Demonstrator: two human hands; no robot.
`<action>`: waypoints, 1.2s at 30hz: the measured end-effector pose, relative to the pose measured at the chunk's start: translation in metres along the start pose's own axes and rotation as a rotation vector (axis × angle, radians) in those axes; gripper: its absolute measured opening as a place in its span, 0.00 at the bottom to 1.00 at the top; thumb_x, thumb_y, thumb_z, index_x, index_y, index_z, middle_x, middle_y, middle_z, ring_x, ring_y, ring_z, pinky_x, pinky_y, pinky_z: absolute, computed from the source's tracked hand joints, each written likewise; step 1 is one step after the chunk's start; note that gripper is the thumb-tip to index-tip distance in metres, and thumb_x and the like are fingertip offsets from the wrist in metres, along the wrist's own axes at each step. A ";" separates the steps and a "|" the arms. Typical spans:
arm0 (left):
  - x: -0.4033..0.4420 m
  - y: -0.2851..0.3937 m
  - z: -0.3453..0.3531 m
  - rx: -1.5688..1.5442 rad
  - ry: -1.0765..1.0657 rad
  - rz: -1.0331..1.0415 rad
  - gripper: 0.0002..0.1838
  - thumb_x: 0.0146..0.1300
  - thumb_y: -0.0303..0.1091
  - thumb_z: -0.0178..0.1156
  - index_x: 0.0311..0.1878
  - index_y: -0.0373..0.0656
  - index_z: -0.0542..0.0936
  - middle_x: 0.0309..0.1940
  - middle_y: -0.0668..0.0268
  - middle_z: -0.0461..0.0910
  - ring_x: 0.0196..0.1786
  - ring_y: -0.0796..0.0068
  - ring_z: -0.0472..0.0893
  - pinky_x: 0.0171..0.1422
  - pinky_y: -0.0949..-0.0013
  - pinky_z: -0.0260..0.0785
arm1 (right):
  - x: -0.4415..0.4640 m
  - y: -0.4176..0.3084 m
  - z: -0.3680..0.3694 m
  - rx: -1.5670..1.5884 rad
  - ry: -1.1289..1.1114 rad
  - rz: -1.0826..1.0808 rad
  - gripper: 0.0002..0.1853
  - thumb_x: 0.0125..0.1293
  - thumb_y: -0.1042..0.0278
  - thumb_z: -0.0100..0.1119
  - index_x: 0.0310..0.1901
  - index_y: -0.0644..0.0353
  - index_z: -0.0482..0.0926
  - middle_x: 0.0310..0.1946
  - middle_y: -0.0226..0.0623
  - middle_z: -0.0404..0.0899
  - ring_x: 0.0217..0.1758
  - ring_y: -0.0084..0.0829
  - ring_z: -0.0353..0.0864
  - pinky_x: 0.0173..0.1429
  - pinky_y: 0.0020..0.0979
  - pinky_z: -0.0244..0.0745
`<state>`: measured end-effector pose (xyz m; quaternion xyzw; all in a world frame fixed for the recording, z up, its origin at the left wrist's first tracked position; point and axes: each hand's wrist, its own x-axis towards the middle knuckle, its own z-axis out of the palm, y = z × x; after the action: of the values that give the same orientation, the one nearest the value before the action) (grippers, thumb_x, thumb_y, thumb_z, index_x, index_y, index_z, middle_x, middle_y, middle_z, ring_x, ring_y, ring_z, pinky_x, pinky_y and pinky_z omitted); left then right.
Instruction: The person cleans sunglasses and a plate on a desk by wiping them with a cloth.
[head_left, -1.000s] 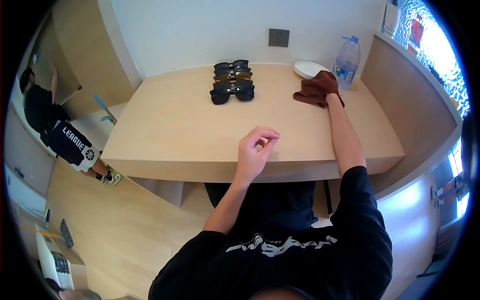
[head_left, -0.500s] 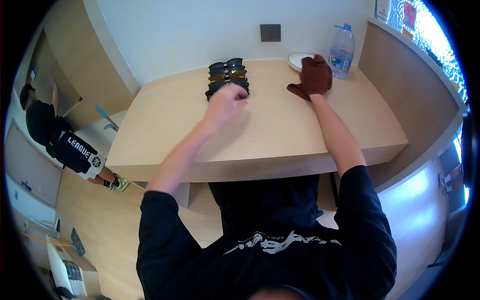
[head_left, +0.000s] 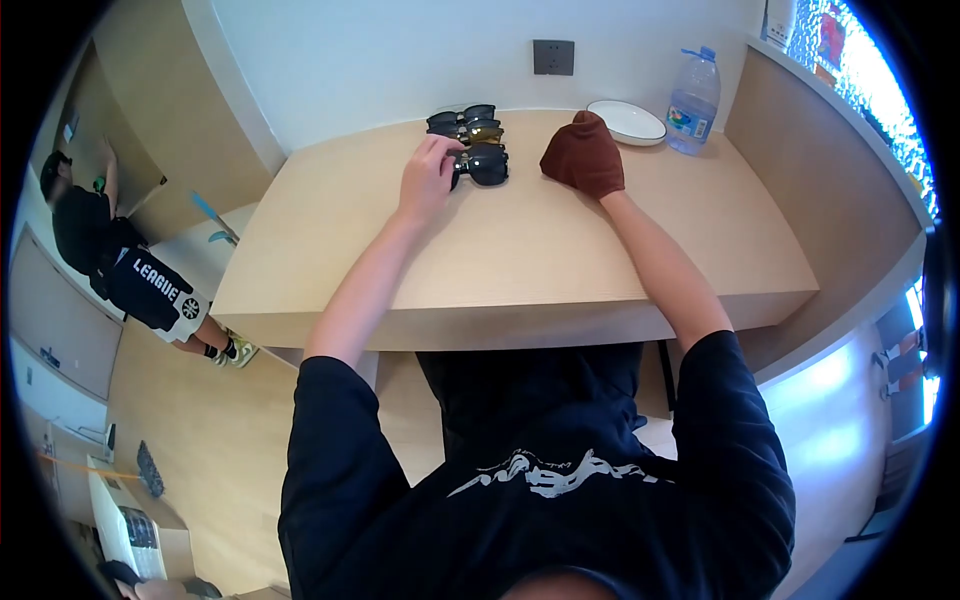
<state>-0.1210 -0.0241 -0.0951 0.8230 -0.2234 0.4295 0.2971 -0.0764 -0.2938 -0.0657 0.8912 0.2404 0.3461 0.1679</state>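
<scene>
My left hand (head_left: 428, 176) is closed on the left side of a pair of dark sunglasses (head_left: 486, 164), the nearest pair in a column. Behind it lie more sunglasses (head_left: 462, 117), some dark and one with amber-brown lenses. A brown cloth mitt (head_left: 584, 158) covers my right hand, just right of the held pair and apart from it. The mitt hides the fingers, so their pose is not visible.
A white plate (head_left: 638, 136) with a dark rim rests behind the mitt, beside a clear plastic bottle (head_left: 693, 100) with a blue cap. A wooden partition (head_left: 815, 160) borders the table (head_left: 520, 265) on the right. Another person (head_left: 95, 225) stands at left.
My left hand has shifted slightly left and now grips the nearest sunglasses at their side. The mitted right hand has moved left, toward the sunglasses and away from the bottle, uncovering the plate.
</scene>
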 end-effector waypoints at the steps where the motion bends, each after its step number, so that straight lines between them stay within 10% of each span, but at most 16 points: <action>1: 0.001 0.000 0.003 0.009 -0.001 0.016 0.11 0.59 0.17 0.57 0.42 0.41 0.80 0.39 0.62 0.79 0.39 0.60 0.81 0.42 0.63 0.74 | 0.002 0.003 0.018 0.003 0.001 0.003 0.06 0.59 0.66 0.56 0.30 0.58 0.74 0.31 0.35 0.74 0.40 0.36 0.74 0.49 0.32 0.69; 4: 0.000 0.006 0.008 -0.040 -0.010 0.029 0.09 0.59 0.18 0.59 0.41 0.41 0.80 0.38 0.63 0.79 0.40 0.60 0.81 0.42 0.62 0.74 | 0.002 0.007 0.065 0.839 0.468 0.231 0.05 0.59 0.67 0.57 0.31 0.58 0.75 0.31 0.32 0.74 0.43 0.33 0.74 0.51 0.30 0.69; 6: -0.004 0.004 0.009 -0.029 -0.038 0.031 0.08 0.59 0.18 0.59 0.41 0.41 0.80 0.38 0.63 0.78 0.40 0.61 0.81 0.42 0.62 0.74 | 0.005 0.007 0.042 -0.171 0.278 -0.043 0.09 0.59 0.74 0.51 0.21 0.54 0.69 0.20 0.32 0.64 0.31 0.31 0.66 0.41 0.30 0.61; 7: 0.000 0.003 0.010 -0.016 -0.051 0.042 0.08 0.59 0.19 0.60 0.40 0.41 0.80 0.37 0.63 0.78 0.40 0.61 0.81 0.42 0.62 0.74 | 0.007 0.009 0.045 -0.181 0.289 -0.035 0.09 0.59 0.74 0.51 0.21 0.54 0.69 0.20 0.32 0.64 0.31 0.31 0.66 0.41 0.30 0.61; 9: 0.000 0.003 0.012 -0.008 -0.046 0.055 0.07 0.59 0.19 0.60 0.40 0.40 0.80 0.37 0.63 0.78 0.39 0.61 0.81 0.42 0.63 0.74 | 0.004 0.009 0.059 1.010 0.402 0.310 0.13 0.62 0.66 0.62 0.43 0.59 0.72 0.35 0.31 0.76 0.45 0.28 0.75 0.54 0.27 0.69; 12: -0.002 0.008 0.011 -0.008 -0.039 0.051 0.07 0.59 0.19 0.61 0.39 0.40 0.80 0.36 0.64 0.78 0.39 0.61 0.81 0.42 0.63 0.74 | -0.001 0.001 0.030 1.369 0.417 0.456 0.12 0.61 0.63 0.58 0.27 0.60 0.68 0.21 0.33 0.65 0.30 0.31 0.68 0.41 0.31 0.69; 31: 0.004 -0.016 0.018 0.370 -0.256 0.029 0.18 0.52 0.28 0.65 0.49 0.45 0.80 0.45 0.66 0.81 0.55 0.64 0.77 0.62 0.58 0.67 | 0.019 -0.006 0.027 1.191 0.333 0.265 0.17 0.53 0.66 0.63 0.26 0.59 0.61 0.21 0.35 0.59 0.27 0.28 0.55 0.35 0.29 0.65; 36: 0.016 -0.005 0.017 0.057 -0.078 0.003 0.16 0.53 0.24 0.64 0.47 0.42 0.81 0.42 0.62 0.82 0.50 0.62 0.79 0.57 0.58 0.72 | 0.020 -0.019 0.008 1.433 0.161 0.252 0.13 0.49 0.69 0.64 0.25 0.58 0.66 0.23 0.32 0.65 0.31 0.28 0.68 0.43 0.22 0.68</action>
<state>-0.0997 -0.0341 -0.0908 0.8469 -0.2235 0.4039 0.2639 -0.0637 -0.2680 -0.0695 0.7749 0.3153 0.1852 -0.5156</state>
